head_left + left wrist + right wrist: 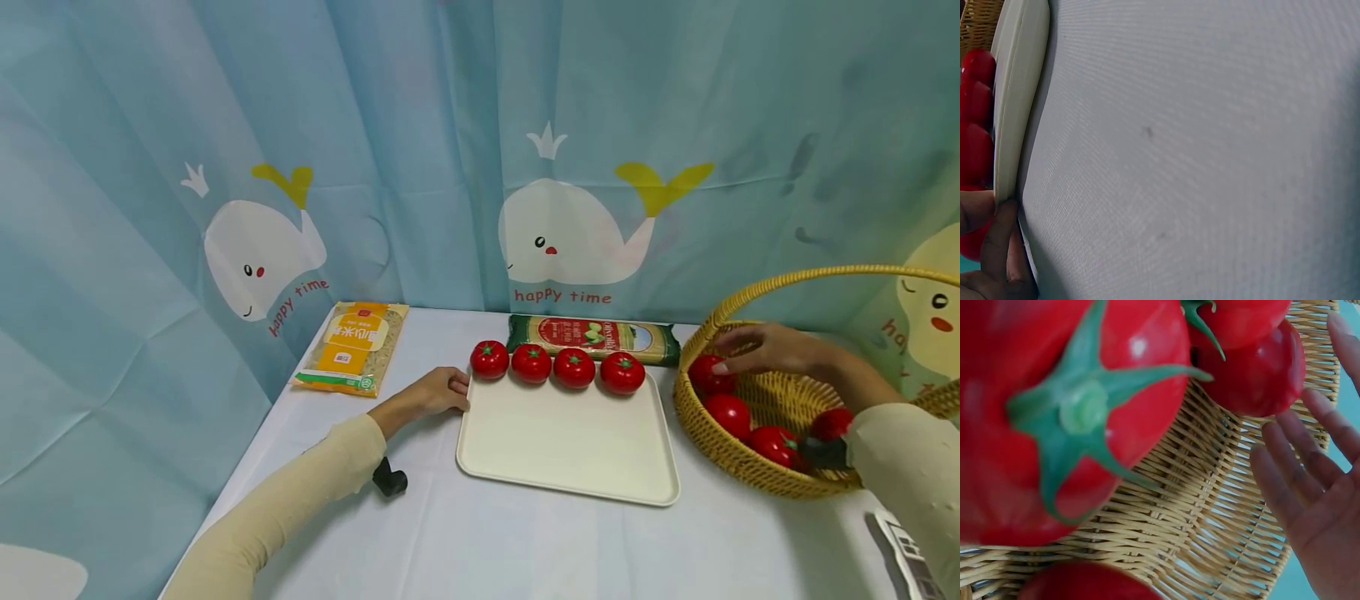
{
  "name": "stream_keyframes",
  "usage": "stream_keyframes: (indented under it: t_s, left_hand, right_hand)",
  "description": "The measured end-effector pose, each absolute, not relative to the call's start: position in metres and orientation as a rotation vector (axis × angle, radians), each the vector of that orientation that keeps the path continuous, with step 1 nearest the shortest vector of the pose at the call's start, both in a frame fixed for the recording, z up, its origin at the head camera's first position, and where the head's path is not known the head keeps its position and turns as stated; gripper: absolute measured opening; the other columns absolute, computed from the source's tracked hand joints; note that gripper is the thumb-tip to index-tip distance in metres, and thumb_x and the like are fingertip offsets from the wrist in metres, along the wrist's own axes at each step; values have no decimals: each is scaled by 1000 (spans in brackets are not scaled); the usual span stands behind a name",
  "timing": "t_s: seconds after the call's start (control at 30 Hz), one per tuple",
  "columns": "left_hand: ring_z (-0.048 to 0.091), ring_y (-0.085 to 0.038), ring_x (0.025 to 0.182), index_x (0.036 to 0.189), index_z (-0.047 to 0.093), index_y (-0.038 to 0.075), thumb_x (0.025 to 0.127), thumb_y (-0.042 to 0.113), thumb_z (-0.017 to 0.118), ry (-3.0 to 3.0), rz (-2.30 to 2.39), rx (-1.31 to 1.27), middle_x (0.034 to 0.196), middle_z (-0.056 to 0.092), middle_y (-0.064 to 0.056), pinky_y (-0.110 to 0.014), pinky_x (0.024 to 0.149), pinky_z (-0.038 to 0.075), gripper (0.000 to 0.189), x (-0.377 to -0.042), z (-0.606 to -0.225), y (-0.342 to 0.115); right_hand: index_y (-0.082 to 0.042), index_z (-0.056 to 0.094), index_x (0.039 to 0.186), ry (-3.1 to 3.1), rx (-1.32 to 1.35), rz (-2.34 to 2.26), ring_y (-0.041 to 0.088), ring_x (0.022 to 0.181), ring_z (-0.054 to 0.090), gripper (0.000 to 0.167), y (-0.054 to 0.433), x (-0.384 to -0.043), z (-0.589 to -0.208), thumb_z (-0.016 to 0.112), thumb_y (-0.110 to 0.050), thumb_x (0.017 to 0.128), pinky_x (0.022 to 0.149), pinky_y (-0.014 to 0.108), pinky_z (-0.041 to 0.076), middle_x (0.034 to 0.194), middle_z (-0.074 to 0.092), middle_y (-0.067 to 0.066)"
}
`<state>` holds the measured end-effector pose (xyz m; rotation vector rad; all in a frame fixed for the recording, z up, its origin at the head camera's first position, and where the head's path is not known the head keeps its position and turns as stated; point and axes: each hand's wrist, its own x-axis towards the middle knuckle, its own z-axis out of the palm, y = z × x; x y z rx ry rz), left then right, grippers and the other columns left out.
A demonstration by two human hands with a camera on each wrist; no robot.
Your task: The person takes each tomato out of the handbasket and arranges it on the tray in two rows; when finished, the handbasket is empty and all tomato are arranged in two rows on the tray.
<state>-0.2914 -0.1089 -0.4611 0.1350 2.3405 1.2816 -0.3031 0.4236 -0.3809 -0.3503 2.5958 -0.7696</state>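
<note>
At the tray's upper left edge, my left hand point(441, 390) pinches the rim of the cream tray point(570, 442); thumb and finger meet on that rim in the left wrist view. Four-sided and flat, the tray carries several red tomatoes point(531, 364) in a row along its far edge. My right hand point(776, 346) reaches into the wicker basket point(697, 425) on the right. Its fingers point(1297, 453) are spread and extended beside a tomato point(1260, 375), with nothing gripped. More tomatoes point(772, 444) lie in the basket, one large in the right wrist view.
Behind the tray lies a pack of spaghetti point(592, 336). An orange-and-clear grain bag point(352, 348) is at the back left. The basket's arched handle point(817, 272) rises over its opening. A white-and-grey object point(907, 550) lies at the lower right. Whale-print curtains point(420, 167) enclose the table.
</note>
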Motion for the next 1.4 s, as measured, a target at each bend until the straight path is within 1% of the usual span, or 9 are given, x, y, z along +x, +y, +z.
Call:
stream_keyframes:
  t_s: [0.2,0.43,0.57,0.73,0.83,1.07,1.23,1.33,1.4]
  left_hand:
    - [59,-15,86,121,58,-2,83,1,72,2321,1291,135,98,60,-8,-22,76,54,40,-292,-462,-108]
    - [59,-16,86,121,59,-1,84,2,72,2329,1283,118,98,60,-8,-22,76,54,40,-292,-462,-109]
    - [58,-15,87,121,59,0,84,3,73,2337,1271,115,98,61,-7,-22,76,53,40,-293,-463,-109]
    - [59,-15,86,121,59,-1,84,2,72,2336,1275,124,97,61,-7,-22,75,53,39,-294,-464,-109]
    - [60,-15,86,121,59,-2,84,1,72,2329,1286,124,98,61,-8,-22,76,54,40,-294,-463,-108]
    - [61,-16,87,122,59,-2,84,1,72,2326,1280,120,100,62,-9,-23,78,55,40,-294,-463,-108]
    - [60,-15,87,122,59,-1,84,2,72,2335,1272,113,100,62,-9,-23,77,55,40,-294,-462,-107]
    - [60,-16,87,122,59,-1,84,2,72,2338,1269,104,100,62,-9,-23,78,55,41,-294,-462,-108]
    - [60,-16,87,122,59,-1,84,2,72,2340,1266,104,101,61,-9,-24,78,55,41,-294,-463,-108]
  right_hand:
    - [11,45,140,2539,-354,-734,40,119,59,68,422,-308,-386,66,-36,96,90,45,58,137,53,32]
    - [8,46,141,2527,-333,-677,39,120,56,72,419,-313,-394,68,-42,93,93,49,56,136,53,28]
    - [8,49,139,2542,-342,-652,39,119,55,72,418,-315,-397,70,-42,92,90,46,56,134,54,27]
    - [6,52,135,2555,-362,-635,30,110,58,66,417,-317,-399,72,-38,90,83,37,55,127,59,20]
    - [5,54,133,2570,-361,-620,27,108,58,65,417,-318,-400,74,-38,89,81,33,54,124,60,18]
    - [2,57,131,2621,-361,-577,31,109,57,65,417,-315,-397,74,-43,88,85,40,52,123,62,16]
    - [6,52,135,2622,-360,-668,33,110,59,65,423,-309,-392,73,-37,91,84,36,56,126,60,21]
    - [7,51,136,2646,-364,-691,38,114,58,64,427,-306,-388,73,-34,92,83,35,56,130,56,26]
    - [7,50,137,2677,-360,-677,44,118,55,64,429,-304,-385,72,-35,92,87,41,55,133,54,29]
